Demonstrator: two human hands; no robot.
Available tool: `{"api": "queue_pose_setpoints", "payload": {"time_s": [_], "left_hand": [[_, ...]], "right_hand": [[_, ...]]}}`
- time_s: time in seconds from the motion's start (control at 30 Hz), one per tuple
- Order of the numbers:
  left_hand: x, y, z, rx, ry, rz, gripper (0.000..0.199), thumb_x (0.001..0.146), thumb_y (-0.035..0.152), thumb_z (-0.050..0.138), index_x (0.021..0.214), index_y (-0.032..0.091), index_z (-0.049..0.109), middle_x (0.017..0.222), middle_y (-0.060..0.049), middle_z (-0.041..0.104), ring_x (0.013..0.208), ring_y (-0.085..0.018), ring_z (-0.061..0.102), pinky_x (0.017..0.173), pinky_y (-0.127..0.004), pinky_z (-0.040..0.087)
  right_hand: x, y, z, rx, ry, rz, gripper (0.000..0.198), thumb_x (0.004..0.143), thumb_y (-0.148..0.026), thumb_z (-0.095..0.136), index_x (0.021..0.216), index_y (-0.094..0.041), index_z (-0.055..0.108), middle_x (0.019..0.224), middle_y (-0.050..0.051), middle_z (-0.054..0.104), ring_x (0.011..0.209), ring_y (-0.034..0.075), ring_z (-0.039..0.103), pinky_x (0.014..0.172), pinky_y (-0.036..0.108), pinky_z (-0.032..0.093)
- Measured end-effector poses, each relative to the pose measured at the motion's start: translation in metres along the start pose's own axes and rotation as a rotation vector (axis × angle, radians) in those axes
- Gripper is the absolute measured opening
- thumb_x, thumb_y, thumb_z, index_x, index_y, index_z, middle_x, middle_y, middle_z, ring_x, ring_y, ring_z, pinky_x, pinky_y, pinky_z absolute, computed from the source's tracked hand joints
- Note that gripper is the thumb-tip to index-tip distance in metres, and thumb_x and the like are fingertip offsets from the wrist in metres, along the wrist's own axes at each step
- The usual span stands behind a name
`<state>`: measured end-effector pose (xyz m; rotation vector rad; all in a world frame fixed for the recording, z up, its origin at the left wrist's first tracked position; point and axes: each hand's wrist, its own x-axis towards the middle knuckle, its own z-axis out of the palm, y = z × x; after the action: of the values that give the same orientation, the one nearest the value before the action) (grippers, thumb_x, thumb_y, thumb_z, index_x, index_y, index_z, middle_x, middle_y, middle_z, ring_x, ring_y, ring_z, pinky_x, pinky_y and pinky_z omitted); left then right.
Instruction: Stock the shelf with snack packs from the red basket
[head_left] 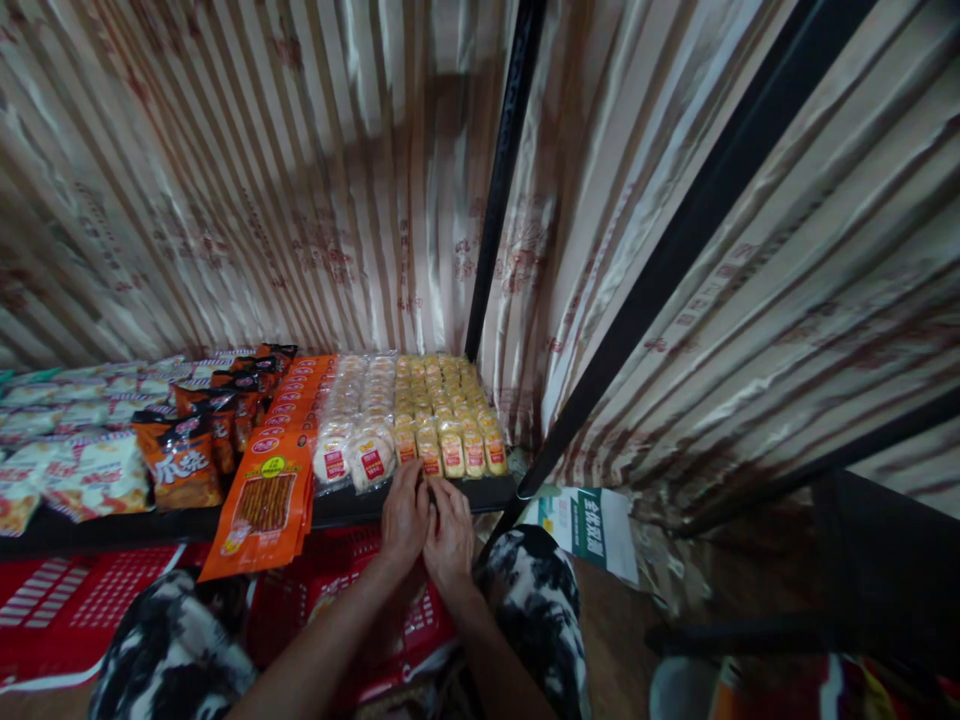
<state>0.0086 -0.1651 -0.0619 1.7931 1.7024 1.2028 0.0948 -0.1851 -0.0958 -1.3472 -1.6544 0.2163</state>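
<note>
yellow snack packets (451, 452), shelf (493, 492) front edge: likely light, crushable; grip sides. left hand (406, 515), right hand (449, 527): fingers bunched, pinch unclear.

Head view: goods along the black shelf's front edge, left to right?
White snack bags → black-topped orange bags → flat orange packets → clear-wrapped round white pieces → small yellow packs.

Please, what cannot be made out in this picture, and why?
Head view:
Palms of bare left hand and bare right hand: hidden by their backs.
Fine print on small yellow plastic-wrapped snacks: too small.
Front leftmost white plastic snack bag: cut by left edge.
Inside of central red plastic basket: partly hidden by left forearm.
</note>
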Motion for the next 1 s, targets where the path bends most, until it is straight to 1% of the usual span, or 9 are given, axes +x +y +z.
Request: {"api": "queue_pose_setpoints", "payload": {"time_s": [0.13, 0.23, 0.37, 0.53, 0.7, 0.83, 1.0], "left_hand": [[-0.001, -0.003, 0.0, 0.004, -0.015, 0.044, 0.036, 0.086, 0.016, 0.035, 0.115, 0.012, 0.055, 0.122, -0.014, 0.055, 0.117, -0.02, 0.049, 0.103, -0.04, 0.038], [-0.004, -0.003, -0.002, 0.016, -0.023, 0.066, 0.036, 0.087, 0.018, 0.033, 0.114, 0.011, 0.055, 0.123, -0.015, 0.054, 0.118, -0.021, 0.048, 0.103, -0.042, 0.038], [-0.011, -0.004, -0.006, 0.017, -0.015, 0.084, 0.036, 0.088, 0.022, 0.031, 0.11, 0.011, 0.057, 0.121, -0.015, 0.054, 0.115, -0.021, 0.05, 0.102, -0.04, 0.04], [-0.016, -0.009, -0.008, -0.046, -0.072, 0.151, 0.035, 0.089, 0.026, 0.034, 0.113, 0.013, 0.056, 0.12, -0.013, 0.056, 0.114, -0.021, 0.051, 0.101, -0.042, 0.04], [-0.018, -0.011, -0.006, -0.08, -0.074, 0.145, 0.037, 0.09, 0.029, 0.034, 0.118, 0.011, 0.052, 0.123, -0.014, 0.054, 0.118, -0.021, 0.048, 0.103, -0.045, 0.037], [-0.019, -0.009, -0.006, -0.122, -0.065, 0.156, 0.037, 0.092, 0.031, 0.031, 0.114, 0.013, 0.054, 0.122, -0.013, 0.055, 0.118, -0.02, 0.047, 0.104, -0.045, 0.036], [-0.021, -0.009, -0.006, -0.165, -0.075, 0.161, 0.036, 0.092, 0.033, 0.032, 0.113, 0.015, 0.055, 0.123, -0.012, 0.055, 0.118, -0.02, 0.048, 0.104, -0.044, 0.036]], "right_hand": [[0.0, 0.0, 0.001, 0.0, 0.012, -0.016, 0.043, 0.084, -0.014, 0.036, 0.123, -0.018, 0.053, 0.116, 0.01, 0.058, 0.108, 0.019, 0.05, 0.093, 0.039, 0.044], [0.0, 0.0, 0.001, -0.003, 0.012, -0.018, 0.04, 0.086, -0.017, 0.038, 0.122, -0.018, 0.054, 0.115, 0.01, 0.06, 0.108, 0.019, 0.052, 0.093, 0.039, 0.045], [0.0, 0.001, 0.002, 0.0, 0.017, -0.021, 0.039, 0.087, -0.019, 0.036, 0.122, -0.018, 0.054, 0.116, 0.01, 0.06, 0.108, 0.019, 0.052, 0.093, 0.038, 0.045], [-0.001, 0.003, 0.003, 0.004, 0.036, -0.016, 0.037, 0.089, -0.023, 0.038, 0.121, -0.016, 0.055, 0.116, 0.01, 0.061, 0.108, 0.02, 0.053, 0.093, 0.037, 0.045], [-0.001, 0.002, 0.004, 0.028, 0.047, -0.002, 0.039, 0.089, -0.022, 0.038, 0.123, -0.016, 0.054, 0.118, 0.01, 0.06, 0.109, 0.02, 0.053, 0.094, 0.038, 0.045], [-0.001, 0.001, 0.003, 0.048, 0.042, 0.017, 0.039, 0.087, -0.02, 0.039, 0.122, -0.018, 0.056, 0.119, 0.009, 0.06, 0.109, 0.019, 0.054, 0.094, 0.038, 0.045], [-0.003, -0.001, 0.0, 0.08, 0.035, 0.044, 0.039, 0.086, -0.017, 0.039, 0.121, -0.016, 0.056, 0.12, 0.009, 0.06, 0.11, 0.018, 0.054, 0.095, 0.036, 0.044]]}}
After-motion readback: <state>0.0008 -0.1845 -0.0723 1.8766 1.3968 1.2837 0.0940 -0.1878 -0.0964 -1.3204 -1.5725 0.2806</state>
